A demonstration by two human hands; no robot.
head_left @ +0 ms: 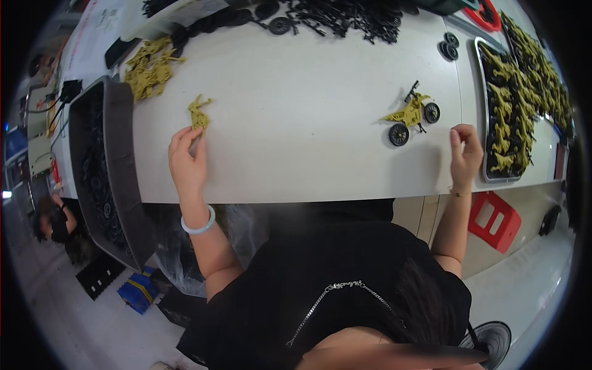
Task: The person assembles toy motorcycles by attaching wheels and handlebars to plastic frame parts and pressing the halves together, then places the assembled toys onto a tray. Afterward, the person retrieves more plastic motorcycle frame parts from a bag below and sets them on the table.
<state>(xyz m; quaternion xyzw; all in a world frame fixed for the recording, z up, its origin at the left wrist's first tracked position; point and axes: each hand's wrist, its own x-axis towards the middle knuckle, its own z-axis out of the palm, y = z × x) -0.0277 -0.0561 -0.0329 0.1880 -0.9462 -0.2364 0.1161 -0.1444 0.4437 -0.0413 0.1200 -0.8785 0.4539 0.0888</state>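
Observation:
Between the fingertips of my left hand (189, 161) is the lower end of a yellow plastic toy motorcycle body (198, 115), at the left of the white table. My right hand (466, 154) is at the table's right front, fingers curled in and nothing seen in them. Just to the left of that hand, apart from it, stands a toy motorcycle (409, 115) with a yellow body, two black spoked wheels and a black handlebar part.
A pile of yellow bodies (150, 69) lies at the back left, beside a grey bin (120, 117) of black wheels. Black parts (345, 17) heap along the back. Two loose wheels (449, 47) lie at the back right, near a metal tray (483, 80) of yellow-and-black motorcycles.

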